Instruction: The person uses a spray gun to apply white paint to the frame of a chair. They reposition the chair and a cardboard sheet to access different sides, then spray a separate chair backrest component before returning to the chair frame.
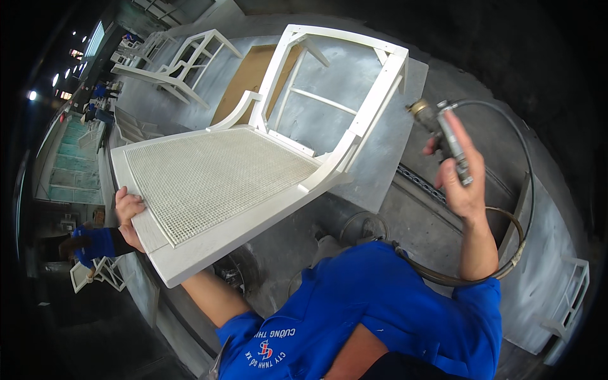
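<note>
A white wooden chair (237,235) with a woven cane back panel (221,171) lies tilted across the middle of the view. Its open seat frame (396,63) points away from me. My left hand (128,215) grips the top edge of the chair's back at the left, fingers curled over the rim; part of the hand is hidden behind it. Off to the right of the chair, my right hand (467,180) holds a metal spray gun (453,142), slightly blurred. The gun's brass-coloured nozzle end (418,107) faces the seat frame, apart from it.
A dark hose (529,152) runs from the gun and loops round my right forearm. Beneath the chair is a grey board (373,183), with a metal chain track (421,180) beside it. More white chair frames (183,73) stand far left. A person in blue (95,247) works at left.
</note>
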### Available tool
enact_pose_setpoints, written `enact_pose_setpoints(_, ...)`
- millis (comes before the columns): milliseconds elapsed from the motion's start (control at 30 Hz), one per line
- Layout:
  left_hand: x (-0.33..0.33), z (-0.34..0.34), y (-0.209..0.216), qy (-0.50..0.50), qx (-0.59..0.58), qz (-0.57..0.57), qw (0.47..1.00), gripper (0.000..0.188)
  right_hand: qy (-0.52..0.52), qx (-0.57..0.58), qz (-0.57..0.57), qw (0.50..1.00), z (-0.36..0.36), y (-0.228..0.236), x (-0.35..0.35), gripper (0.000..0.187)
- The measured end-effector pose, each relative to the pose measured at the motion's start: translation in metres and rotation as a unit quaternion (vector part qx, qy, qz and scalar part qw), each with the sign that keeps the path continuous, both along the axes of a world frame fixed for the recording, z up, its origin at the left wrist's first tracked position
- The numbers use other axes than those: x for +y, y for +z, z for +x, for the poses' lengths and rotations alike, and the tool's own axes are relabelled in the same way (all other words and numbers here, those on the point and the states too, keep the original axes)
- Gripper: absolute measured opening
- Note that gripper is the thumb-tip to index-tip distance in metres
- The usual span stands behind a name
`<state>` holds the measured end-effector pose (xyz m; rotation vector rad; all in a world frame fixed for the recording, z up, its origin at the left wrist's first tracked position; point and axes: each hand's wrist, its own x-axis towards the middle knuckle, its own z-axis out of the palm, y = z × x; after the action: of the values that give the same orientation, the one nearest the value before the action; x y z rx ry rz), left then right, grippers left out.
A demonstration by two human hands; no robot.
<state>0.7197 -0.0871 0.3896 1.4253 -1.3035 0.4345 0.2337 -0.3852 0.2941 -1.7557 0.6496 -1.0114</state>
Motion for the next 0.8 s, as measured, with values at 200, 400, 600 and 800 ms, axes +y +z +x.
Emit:
enact_pose_setpoints(200, 0.002, -0.009, 0.000, 0.014, 0.002, 0.005, 1.000, 0.057, 0.168, 0.052, -0.017, 0.984, 0.049, -0.038, 0.015, 0.067)
enact_pose_setpoints(400, 0.000, -0.014, 0.000, 0.022, -0.011, 0.000, 1.000, 0.057, 0.222, 0.088, 0.007, 0.971, 0.112, -0.068, -0.001, 0.060)
enact_pose_setpoints(600, 0.003, -0.022, -0.002, 0.040, 0.018, -0.016, 0.999, 0.056, 0.239, 0.057, 0.028, 0.969, 0.146, -0.088, -0.003, 0.061)
enact_pose_setpoints(800, 0.004, -0.023, 0.000, 0.033, 0.019, -0.005, 0.999, 0.058, 0.174, 0.047, 0.001, 0.984, 0.154, -0.080, -0.019, 0.062)
